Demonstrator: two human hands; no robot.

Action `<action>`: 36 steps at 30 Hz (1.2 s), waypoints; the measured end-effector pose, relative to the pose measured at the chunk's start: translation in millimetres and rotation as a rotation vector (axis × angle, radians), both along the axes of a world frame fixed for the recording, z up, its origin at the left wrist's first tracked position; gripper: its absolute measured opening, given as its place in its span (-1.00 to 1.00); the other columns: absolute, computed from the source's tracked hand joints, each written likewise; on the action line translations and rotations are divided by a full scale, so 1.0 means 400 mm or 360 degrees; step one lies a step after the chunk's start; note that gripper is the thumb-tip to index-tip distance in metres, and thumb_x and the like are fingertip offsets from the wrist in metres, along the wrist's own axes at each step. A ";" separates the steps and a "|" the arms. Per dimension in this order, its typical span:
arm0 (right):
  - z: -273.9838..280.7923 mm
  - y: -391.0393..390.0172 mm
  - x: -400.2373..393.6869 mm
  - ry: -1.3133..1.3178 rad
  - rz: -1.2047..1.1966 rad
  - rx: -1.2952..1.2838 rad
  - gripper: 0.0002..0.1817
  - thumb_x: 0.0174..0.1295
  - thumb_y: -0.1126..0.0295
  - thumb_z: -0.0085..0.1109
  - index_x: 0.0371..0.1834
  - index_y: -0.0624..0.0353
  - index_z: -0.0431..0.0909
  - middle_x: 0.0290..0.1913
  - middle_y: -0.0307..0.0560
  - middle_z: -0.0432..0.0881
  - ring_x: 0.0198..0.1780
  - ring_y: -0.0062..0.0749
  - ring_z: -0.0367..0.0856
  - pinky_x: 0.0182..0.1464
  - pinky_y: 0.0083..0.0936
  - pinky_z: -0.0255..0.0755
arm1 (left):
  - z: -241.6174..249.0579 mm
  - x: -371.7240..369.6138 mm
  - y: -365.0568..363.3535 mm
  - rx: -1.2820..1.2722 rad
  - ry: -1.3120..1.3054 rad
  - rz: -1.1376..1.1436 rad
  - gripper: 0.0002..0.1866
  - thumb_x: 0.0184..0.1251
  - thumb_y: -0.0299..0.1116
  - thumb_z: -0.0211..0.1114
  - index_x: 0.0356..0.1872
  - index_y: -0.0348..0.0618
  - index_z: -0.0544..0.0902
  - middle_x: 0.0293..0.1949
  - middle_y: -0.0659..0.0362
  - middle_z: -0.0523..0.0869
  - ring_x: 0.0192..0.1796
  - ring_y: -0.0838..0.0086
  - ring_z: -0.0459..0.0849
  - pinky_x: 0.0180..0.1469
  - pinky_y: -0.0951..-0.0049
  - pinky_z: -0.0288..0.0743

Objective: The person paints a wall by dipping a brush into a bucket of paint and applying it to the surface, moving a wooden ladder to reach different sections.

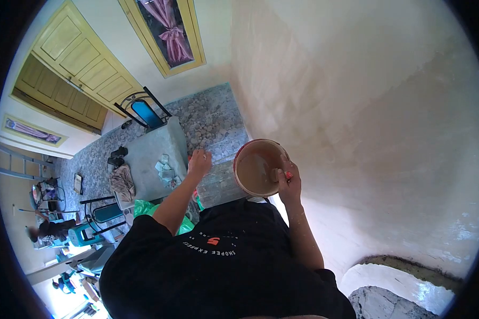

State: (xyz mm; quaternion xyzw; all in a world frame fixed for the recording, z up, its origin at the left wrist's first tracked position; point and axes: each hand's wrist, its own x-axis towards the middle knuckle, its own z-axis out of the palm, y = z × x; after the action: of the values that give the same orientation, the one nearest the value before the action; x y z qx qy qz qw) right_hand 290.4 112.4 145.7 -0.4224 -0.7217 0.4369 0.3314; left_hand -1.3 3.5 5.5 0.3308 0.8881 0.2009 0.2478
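Note:
A round bucket (256,169) with a reddish rim and brownish liquid or paste inside is right of centre, in front of my body. At its right edge my right hand (289,183) is closed around a small tool with a red handle (288,175); the tool's brownish end lies over the inside of the bucket. My left hand (199,161) is held out to the left of the bucket, apart from it, with its fingers partly bent and nothing seen between them. Below that hand is a grey plank-like surface (218,186).
A plastered wall (356,122) rises on the right. To the left are a covered table (143,154) with crumpled wrappers, a blue-backed chair (147,113), green plastic (143,208) and a yellow door (82,48). A person (53,228) is at the far left, near a ladder (21,165).

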 end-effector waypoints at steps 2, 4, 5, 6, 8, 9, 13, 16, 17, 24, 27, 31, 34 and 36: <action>0.008 -0.002 0.001 -0.0044 0.0017 0.0003 -0.54 0.24 0.46 0.04 0.26 0.00 0.43 0.10 0.07 0.44 0.14 -0.15 0.45 0.19 -0.35 0.33 | 0.010 0.005 -0.002 0.0005 0.0053 -0.0014 -0.58 0.33 -0.03 0.00 -0.13 -0.21 0.53 0.02 -0.07 0.48 0.05 -0.03 0.53 0.09 0.06 0.41; 0.000 -0.002 0.002 -0.0052 0.0019 -0.0007 -0.54 0.25 0.45 0.04 0.26 0.00 0.43 0.10 0.08 0.44 0.14 -0.15 0.45 0.18 -0.35 0.33 | 0.000 0.006 -0.004 0.0015 0.0063 0.0021 -0.59 0.33 -0.03 0.00 -0.15 -0.20 0.53 0.01 -0.06 0.48 0.04 -0.03 0.54 0.08 0.06 0.42; -0.002 -0.001 0.002 -0.0055 0.0010 -0.0011 -0.54 0.25 0.44 0.04 0.25 0.01 0.43 0.10 0.08 0.43 0.14 -0.15 0.45 0.18 -0.35 0.33 | -0.004 0.006 -0.004 0.0030 0.0080 0.0044 -0.59 0.33 -0.03 0.00 -0.16 -0.20 0.53 0.00 -0.05 0.48 0.02 -0.03 0.55 0.06 0.05 0.43; 0.002 0.001 0.003 -0.0060 0.0029 -0.0009 -0.54 0.25 0.44 0.04 0.25 0.01 0.43 0.10 0.08 0.43 0.14 -0.15 0.45 0.18 -0.35 0.33 | -0.024 0.002 -0.005 0.0031 0.0074 0.0064 -0.59 0.33 -0.03 0.00 -0.16 -0.20 0.53 0.00 -0.05 0.48 0.02 -0.03 0.55 0.06 0.05 0.43; 0.011 0.001 0.003 -0.0081 0.0056 -0.0148 -0.55 0.27 0.49 -0.01 0.26 0.16 0.40 0.19 0.05 0.41 0.25 -0.20 0.37 0.29 -0.38 0.21 | -0.072 -0.009 -0.013 0.0048 0.0210 -0.0125 -0.62 0.33 -0.05 0.01 -0.19 -0.19 0.53 -0.02 -0.05 0.49 -0.02 -0.03 0.57 0.02 0.05 0.46; 0.010 0.001 0.003 -0.0089 0.0085 -0.0148 -0.55 0.27 0.49 -0.01 0.26 0.16 0.40 0.19 0.05 0.41 0.25 -0.20 0.37 0.29 -0.38 0.21 | -0.062 -0.007 -0.014 0.0046 0.0203 -0.0095 -0.62 0.33 -0.05 0.01 -0.19 -0.19 0.53 -0.02 -0.05 0.49 -0.02 -0.03 0.57 0.02 0.05 0.46; 0.003 0.002 0.000 -0.0059 0.0087 -0.0059 -0.55 0.26 0.47 0.01 0.25 0.11 0.41 0.14 0.07 0.42 0.19 -0.17 0.41 0.23 -0.35 0.27 | 0.002 0.015 -0.006 0.0125 0.0160 0.0111 -0.63 0.32 -0.06 0.04 -0.21 -0.20 0.53 -0.04 -0.06 0.49 -0.05 -0.05 0.57 -0.02 0.02 0.48; -0.004 0.004 0.000 0.0000 0.0096 -0.0038 -0.54 0.24 0.45 0.03 0.25 0.08 0.42 0.12 0.10 0.43 0.16 -0.13 0.44 0.19 -0.33 0.32 | 0.008 0.022 -0.008 0.0172 0.0185 0.0218 -0.63 0.31 -0.06 0.06 -0.22 -0.22 0.53 -0.07 -0.07 0.49 -0.07 -0.06 0.58 -0.04 0.00 0.48; -0.007 0.005 0.001 0.0031 0.0098 -0.0031 -0.55 0.24 0.45 0.03 0.25 0.10 0.42 0.12 0.11 0.43 0.16 -0.12 0.44 0.19 -0.33 0.32 | 0.005 0.023 -0.008 0.0213 0.0198 0.0233 -0.62 0.31 -0.06 0.06 -0.23 -0.23 0.53 -0.09 -0.07 0.49 -0.07 -0.07 0.58 -0.05 -0.01 0.48; -0.007 0.008 0.006 -0.0025 0.0128 0.0062 -0.56 0.26 0.46 0.01 0.24 0.11 0.43 0.12 0.14 0.42 0.16 -0.11 0.43 0.20 -0.33 0.31 | 0.021 0.034 -0.007 0.0147 0.0253 0.0281 -0.64 0.29 -0.08 0.08 -0.21 -0.22 0.54 -0.07 -0.07 0.50 -0.09 -0.06 0.59 -0.06 0.01 0.49; -0.002 0.006 0.007 -0.0051 0.0142 -0.0076 -0.58 0.28 0.51 -0.05 0.23 0.17 0.41 0.16 0.08 0.40 0.22 -0.19 0.38 0.27 -0.36 0.23 | 0.010 0.030 -0.009 0.0211 0.0256 0.0256 -0.64 0.29 -0.08 0.09 -0.19 -0.21 0.54 -0.07 -0.06 0.51 -0.08 -0.05 0.59 -0.06 0.01 0.49; -0.003 0.006 0.005 0.0002 0.0148 -0.0026 -0.57 0.28 0.49 -0.04 0.24 0.17 0.41 0.16 0.09 0.40 0.23 -0.17 0.38 0.27 -0.35 0.23 | 0.027 0.033 -0.007 0.0119 0.0223 0.0259 -0.64 0.30 -0.09 0.07 -0.15 -0.20 0.54 -0.05 -0.05 0.50 -0.06 -0.04 0.58 -0.02 0.02 0.47; 0.001 0.003 0.003 -0.0010 0.0141 -0.0066 -0.57 0.27 0.49 -0.04 0.24 0.16 0.42 0.16 0.09 0.39 0.22 -0.17 0.38 0.27 -0.35 0.24 | 0.022 0.033 -0.011 0.0093 0.0258 0.0258 -0.63 0.31 -0.09 0.05 -0.12 -0.20 0.54 -0.03 -0.06 0.49 -0.03 -0.03 0.57 0.01 0.03 0.46; -0.004 0.004 0.004 -0.0013 0.0144 -0.0090 -0.57 0.26 0.49 -0.04 0.23 0.16 0.42 0.16 0.09 0.39 0.22 -0.17 0.38 0.26 -0.35 0.25 | 0.026 0.031 -0.012 0.0081 0.0298 0.0265 -0.62 0.31 -0.08 0.04 -0.11 -0.20 0.53 -0.02 -0.06 0.48 -0.01 -0.03 0.56 0.03 0.04 0.45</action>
State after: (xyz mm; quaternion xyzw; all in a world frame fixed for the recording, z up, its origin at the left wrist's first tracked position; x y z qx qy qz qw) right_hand 292.0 114.0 143.9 -0.4003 -0.7288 0.4700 0.2961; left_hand 11.1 -1.2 16.0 0.2793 0.9264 0.2116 0.1377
